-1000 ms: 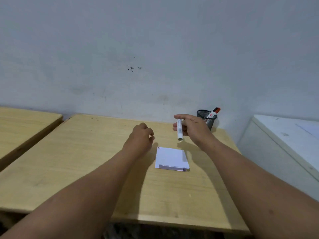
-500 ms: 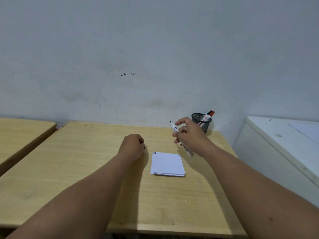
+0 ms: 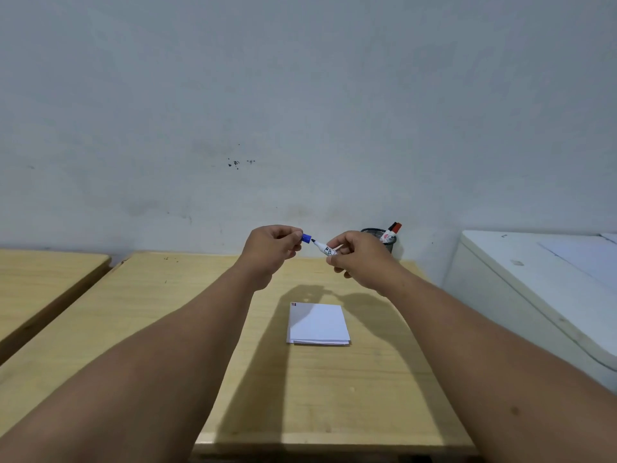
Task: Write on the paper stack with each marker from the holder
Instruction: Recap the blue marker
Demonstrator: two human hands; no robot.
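Observation:
My right hand grips a white marker above the desk, its dark tip pointing left. My left hand pinches the marker's blue cap just off that tip, a small gap between them. Below both hands a small white paper stack lies flat on the wooden desk. At the back right of the desk stands a black mesh holder, partly hidden by my right hand, with a red-capped marker leaning in it.
A grey-white wall rises right behind the desk. A second wooden desk sits to the left across a narrow gap. A white cabinet or appliance stands close on the right. The desk's front edge runs near my forearms.
Both hands rose and came together above the paper. My left hand, a loose fist before, now holds the blue cap at the marker's tip. The view tilted.

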